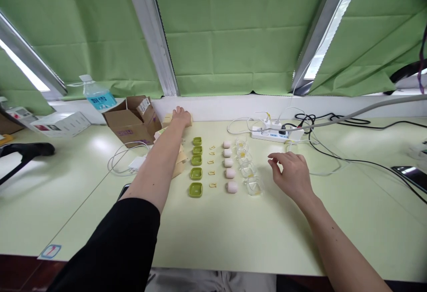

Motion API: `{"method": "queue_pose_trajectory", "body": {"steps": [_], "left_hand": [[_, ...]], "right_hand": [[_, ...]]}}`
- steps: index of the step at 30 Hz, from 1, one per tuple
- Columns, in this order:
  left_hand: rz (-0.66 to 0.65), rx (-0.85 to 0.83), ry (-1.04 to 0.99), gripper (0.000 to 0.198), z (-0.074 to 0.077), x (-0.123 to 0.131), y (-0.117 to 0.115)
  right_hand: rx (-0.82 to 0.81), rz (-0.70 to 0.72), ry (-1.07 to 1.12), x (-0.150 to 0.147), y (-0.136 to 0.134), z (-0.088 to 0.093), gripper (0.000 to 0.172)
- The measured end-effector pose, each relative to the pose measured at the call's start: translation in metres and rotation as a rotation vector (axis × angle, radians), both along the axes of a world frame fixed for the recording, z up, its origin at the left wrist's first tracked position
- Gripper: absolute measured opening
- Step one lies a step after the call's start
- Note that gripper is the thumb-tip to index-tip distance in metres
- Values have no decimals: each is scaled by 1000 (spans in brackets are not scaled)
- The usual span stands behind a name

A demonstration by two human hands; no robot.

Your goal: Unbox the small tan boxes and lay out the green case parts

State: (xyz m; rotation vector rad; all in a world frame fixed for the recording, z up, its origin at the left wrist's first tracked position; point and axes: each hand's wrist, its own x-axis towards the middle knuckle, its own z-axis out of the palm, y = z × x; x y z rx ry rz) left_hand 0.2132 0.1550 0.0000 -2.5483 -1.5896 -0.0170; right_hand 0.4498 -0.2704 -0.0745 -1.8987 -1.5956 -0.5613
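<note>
My left hand (181, 116) reaches to the back of the table and is closed over a small pale yellow box (167, 120) by the wall; its fingertips are partly hidden. My right hand (292, 170) hovers over the table to the right, fingers curved, with nothing in it. Between my arms stand columns of small parts: green square trays (195, 174), thin yellow U-shaped pieces (211, 173), pale pink rounded pieces (230, 173) and clear square cups (254, 186). The clear cups are nearest to my right hand.
A brown cardboard box (133, 120) stands open at the back left, beside a bottle of blue liquid (100, 97). A white power strip (270, 134) with tangled cables lies at the back right. A phone (412, 177) rests at the far right.
</note>
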Motion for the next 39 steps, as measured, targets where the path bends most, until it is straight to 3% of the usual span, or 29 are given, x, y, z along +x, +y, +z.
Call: {"method": "queue_pose_trajectory", "body": {"steps": [4,10,19,26,31,33,35,37,39], "left_hand": [[-8,-3,33,74,-15,9,9],[-63,39,56,81,-19,12,17],[-114,21,53,80,-14,13,4],[-95,21,-26,56,2,19,-26],[-126,125,-187,65,30,16,-72],[-154,109,-286,62,39,7,-103],[-202,-2,-542,55,42,-7,-143],[-255,-118,-742,44,38,-25,-190],[-316,-253,-876,42,26,-43,-236]], "right_hand": [[28,35,-10,-9,-4,8,18],[42,50,-2,-16,-6,12,17],[42,74,-33,-23,-5,13,16],[48,81,-61,-24,-4,9,15],[95,91,-62,-27,-3,10,15],[114,113,-52,-35,-2,14,16],[136,161,-48,-48,1,19,22],[167,225,-60,-66,6,25,41],[197,283,-81,-90,13,30,71]]}}
